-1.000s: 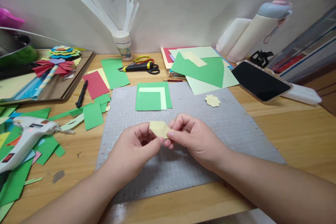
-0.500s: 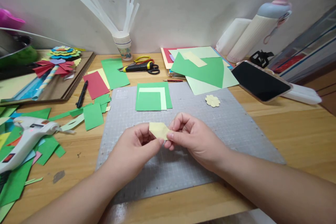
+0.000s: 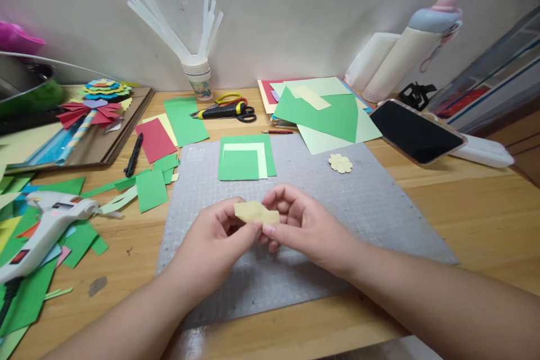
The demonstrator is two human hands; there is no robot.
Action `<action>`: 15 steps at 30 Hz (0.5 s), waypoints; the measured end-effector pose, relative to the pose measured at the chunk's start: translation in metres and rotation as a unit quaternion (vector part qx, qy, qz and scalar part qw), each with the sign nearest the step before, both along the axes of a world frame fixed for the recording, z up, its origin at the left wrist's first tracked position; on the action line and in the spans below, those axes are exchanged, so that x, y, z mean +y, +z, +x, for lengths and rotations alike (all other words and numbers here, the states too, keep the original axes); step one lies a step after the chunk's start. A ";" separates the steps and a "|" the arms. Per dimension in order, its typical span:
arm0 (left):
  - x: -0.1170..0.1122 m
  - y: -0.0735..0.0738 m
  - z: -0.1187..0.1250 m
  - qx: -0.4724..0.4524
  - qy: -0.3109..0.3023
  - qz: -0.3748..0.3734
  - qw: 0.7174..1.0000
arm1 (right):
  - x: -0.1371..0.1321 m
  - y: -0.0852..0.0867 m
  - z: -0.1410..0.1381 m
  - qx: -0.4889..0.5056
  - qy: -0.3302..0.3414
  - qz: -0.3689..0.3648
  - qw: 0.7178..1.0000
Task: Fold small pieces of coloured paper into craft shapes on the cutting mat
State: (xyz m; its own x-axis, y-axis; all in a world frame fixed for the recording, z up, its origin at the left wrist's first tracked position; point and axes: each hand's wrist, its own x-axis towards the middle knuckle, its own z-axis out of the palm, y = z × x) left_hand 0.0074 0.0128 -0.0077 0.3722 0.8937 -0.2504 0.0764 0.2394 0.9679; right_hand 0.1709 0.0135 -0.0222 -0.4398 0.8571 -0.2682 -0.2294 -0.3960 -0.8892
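Observation:
A small pale yellow piece of paper (image 3: 253, 212), creased and partly folded, is held above the grey cutting mat (image 3: 358, 236). My left hand (image 3: 221, 236) pinches its left and lower part between thumb and fingers. My right hand (image 3: 297, 222) grips the lower right part, thumb in front and fingers behind. Both thumbs nearly meet at the bottom edge. Beyond the hands, stacked green and light green paper squares (image 3: 240, 164) lie on the mat. A pale yellow paper flower (image 3: 340, 163) rests to their right.
On the left, a white glue gun (image 3: 50, 225) lies over green paper scraps (image 3: 80, 242). A black pen (image 3: 134, 154), scissors (image 3: 248, 115), a cup with straws (image 3: 198, 79) and a paper stack (image 3: 324, 118) stand behind. A phone (image 3: 415, 130) leans at right.
The yellow paper has changed shape in my hands: its right end now spreads out above the right thumb. My right fingers have shifted slightly left. The camera view has moved a little.

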 end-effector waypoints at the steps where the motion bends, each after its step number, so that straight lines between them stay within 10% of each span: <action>1: 0.000 0.000 0.000 -0.009 0.000 -0.001 1.000 | 0.000 -0.001 0.000 -0.011 0.017 -0.002 1.000; 15: 0.001 -0.002 0.000 0.008 0.033 0.027 0.999 | 0.005 0.001 0.004 -0.040 0.016 0.004 0.999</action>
State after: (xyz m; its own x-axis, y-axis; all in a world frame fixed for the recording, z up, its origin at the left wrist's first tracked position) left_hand 0.0071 0.0136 -0.0095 0.3079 0.9286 -0.2071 0.0778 0.1924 0.9782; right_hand 0.1750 0.0186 -0.0215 -0.4438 0.8455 -0.2968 -0.1457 -0.3949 -0.9071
